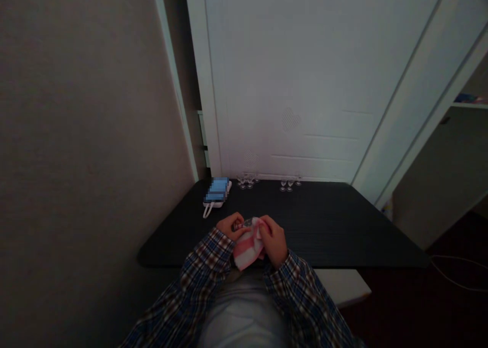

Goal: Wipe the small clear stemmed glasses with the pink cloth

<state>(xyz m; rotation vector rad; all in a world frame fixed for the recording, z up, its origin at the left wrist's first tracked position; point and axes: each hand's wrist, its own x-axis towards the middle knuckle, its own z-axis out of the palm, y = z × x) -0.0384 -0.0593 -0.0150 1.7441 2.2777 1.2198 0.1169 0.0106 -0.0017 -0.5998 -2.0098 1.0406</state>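
A pink and white striped cloth [246, 251] hangs between my hands near the front edge of the dark table. My right hand [275, 240] is closed on the upper part of the cloth. My left hand [231, 226] has its fingers curled round a small clear glass [248, 222], of which only part shows beside the cloth. Several small stemmed glasses [249, 182] stand at the back of the table, left of the middle. A second group of stemmed glasses [290, 185] stands further right.
The dark table [335, 226] reaches back to a white panel [297, 73]. A phone [217, 189] lies on a white object with a looped strap at the back left. A wall [95, 124] rises on the left. Below the front edge at right is a white surface [341, 285].
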